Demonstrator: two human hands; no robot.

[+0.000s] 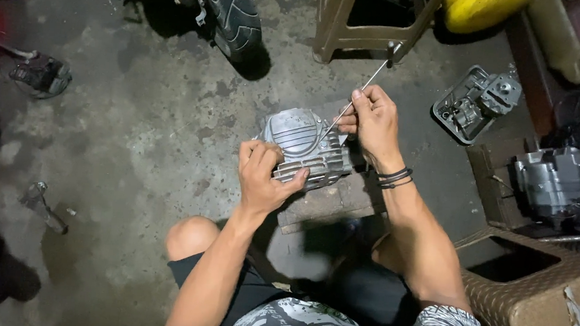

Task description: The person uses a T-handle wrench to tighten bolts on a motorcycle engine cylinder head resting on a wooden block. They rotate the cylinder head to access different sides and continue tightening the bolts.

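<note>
A finned grey metal engine cylinder head (pixel 305 143) rests on a small wooden block (pixel 331 203) on the concrete floor. My left hand (pixel 262 178) grips its near left side, thumb against the fins. My right hand (pixel 371 117) pinches a long thin metal rod (pixel 367 87) that slants from the top of the cylinder head up and to the right, ending in a small metal head. Black bands circle my right wrist.
A motorcycle tyre (pixel 236 9) stands at the top. A wooden stool (pixel 361 18) and a yellow container (pixel 477 9) sit top right. A metal engine cover (pixel 474 104), an engine block (pixel 564 185) and a woven basket (pixel 532 296) crowd the right. A tool (pixel 42 203) lies at left.
</note>
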